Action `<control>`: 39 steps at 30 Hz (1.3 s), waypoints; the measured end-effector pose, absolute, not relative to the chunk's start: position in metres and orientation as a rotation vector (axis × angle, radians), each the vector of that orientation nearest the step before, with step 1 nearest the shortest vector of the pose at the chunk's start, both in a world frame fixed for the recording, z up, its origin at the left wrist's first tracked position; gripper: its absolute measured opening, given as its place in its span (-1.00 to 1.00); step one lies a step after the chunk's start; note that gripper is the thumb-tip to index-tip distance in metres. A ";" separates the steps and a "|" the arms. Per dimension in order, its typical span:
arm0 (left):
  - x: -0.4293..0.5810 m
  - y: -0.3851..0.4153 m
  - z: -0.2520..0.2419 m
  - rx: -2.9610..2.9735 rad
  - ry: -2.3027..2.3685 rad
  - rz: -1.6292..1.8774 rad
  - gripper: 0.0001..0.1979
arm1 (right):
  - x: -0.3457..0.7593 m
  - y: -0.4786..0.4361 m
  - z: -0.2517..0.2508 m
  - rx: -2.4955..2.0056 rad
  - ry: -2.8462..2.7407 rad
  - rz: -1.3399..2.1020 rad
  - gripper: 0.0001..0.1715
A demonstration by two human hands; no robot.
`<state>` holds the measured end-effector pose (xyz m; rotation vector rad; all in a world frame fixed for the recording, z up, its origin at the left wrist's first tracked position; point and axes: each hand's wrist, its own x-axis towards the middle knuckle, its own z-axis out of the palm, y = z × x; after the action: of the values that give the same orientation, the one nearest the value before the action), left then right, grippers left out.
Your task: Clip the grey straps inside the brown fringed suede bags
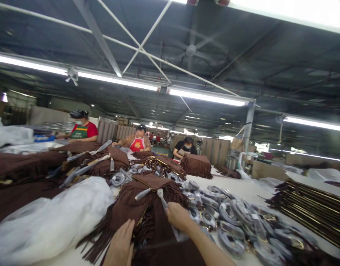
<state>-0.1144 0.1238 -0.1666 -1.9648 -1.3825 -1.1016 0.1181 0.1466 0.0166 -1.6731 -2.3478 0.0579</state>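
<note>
A dark brown fringed bag [122, 207] lies on the table in front of me, its fringe spread toward the lower left. My left hand [121, 240] rests flat on its near left part, fingers stretched out. Over the right side of the bag, my right hand [177, 216] is closed around a strap wrapped in clear plastic [162, 197]. That strap runs up to the bag's top edge, where gold-coloured metal shows. Below the right hand, the plastic hangs down, partly hidden by the wrist and blurred.
White stuffing or plastic [61, 210] is heaped at left beside brown bags [28, 164]. Coiled plastic-wrapped straps [233, 218] cover the table at right. Beyond them lies a stack of brown pieces with gold edges [311, 210]. Several people work across the table, one near a brown fringed pile [196, 164].
</note>
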 end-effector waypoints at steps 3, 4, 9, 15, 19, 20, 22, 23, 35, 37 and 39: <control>-0.108 0.115 -0.153 -1.900 -1.339 -1.147 -0.45 | 0.125 0.114 0.028 -1.483 -2.461 0.261 -0.64; -0.106 0.111 -0.146 -1.887 -1.333 -1.163 -0.46 | 0.128 0.100 0.030 -1.431 -2.481 0.330 -0.63; -0.099 0.084 -0.103 -1.875 -1.401 -1.173 -0.35 | 0.160 0.027 0.025 -1.272 -2.448 0.962 -0.79; -0.084 0.063 -0.072 -2.261 -1.302 -0.795 -0.16 | 0.215 -0.024 0.022 -1.270 -2.332 1.297 -0.81; -0.063 0.051 -0.069 -2.417 -1.214 -0.466 -0.42 | 0.234 -0.044 0.018 -1.689 -2.402 1.122 -0.92; -0.057 0.047 -0.069 -2.409 -1.204 -0.413 -0.46 | 0.233 -0.048 0.015 -1.726 -2.465 0.930 -0.91; -0.046 0.036 -0.068 -2.370 -1.204 -0.344 -0.48 | 0.222 -0.054 0.006 -1.688 -2.521 0.544 -0.84; -0.040 0.029 -0.066 -2.354 -1.211 -0.322 -0.48 | 0.213 -0.056 0.000 -1.662 -2.508 0.414 -0.82; -0.013 -0.035 -0.061 -2.645 -1.959 -0.098 -0.72 | 0.142 -0.016 -0.081 -1.746 -2.282 -0.072 -0.62; -0.008 -0.033 -0.064 -2.612 -2.033 -0.093 -0.76 | 0.143 -0.014 -0.083 -1.740 -2.307 -0.014 -0.59; -0.002 -0.030 -0.063 -2.562 -2.049 -0.061 -0.75 | 0.145 -0.014 -0.080 -1.695 -2.358 0.068 -0.55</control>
<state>-0.0017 -0.0300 -0.0634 -2.5621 -2.0492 -0.0609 0.1446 -0.0139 -0.0804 -1.6945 -2.3582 0.0681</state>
